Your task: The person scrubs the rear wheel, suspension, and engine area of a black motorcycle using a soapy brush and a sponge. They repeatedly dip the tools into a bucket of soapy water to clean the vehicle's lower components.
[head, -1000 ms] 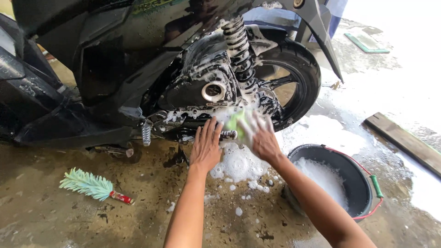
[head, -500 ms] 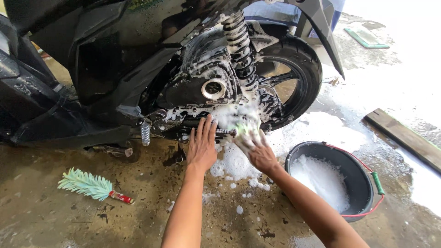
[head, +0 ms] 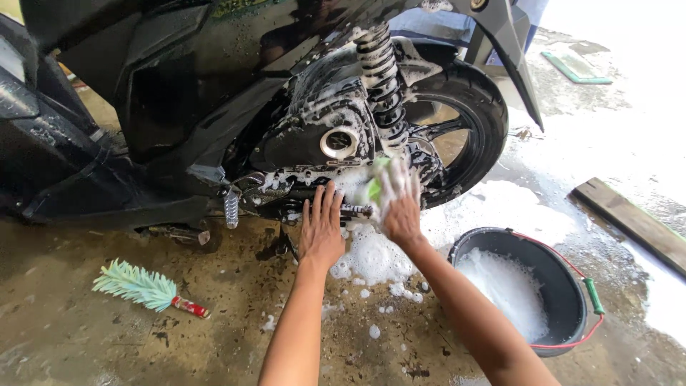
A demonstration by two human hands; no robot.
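Note:
A black scooter [head: 179, 100] stands on wet concrete, its engine casing [head: 314, 139] and rear shock spring [head: 380, 82] covered in soap foam. My right hand [head: 399, 204], foamy, presses a green sponge [head: 374, 187] against the lower engine casing beside the rear wheel [head: 477, 121]. My left hand [head: 321, 229] lies flat with fingers spread against the underside of the engine, just left of the sponge. A heap of foam [head: 371, 254] sits on the ground beneath both hands.
A black bucket [head: 564, 268] of suds with a red and green handle stands at the right. A pale green brush [head: 139, 286] with a red handle lies on the floor at the left. A wooden plank [head: 632, 221] lies at the far right.
My right hand with the sponge dipped down the casing, then came back up beside the shock spring. My left hand stayed pressed under the engine.

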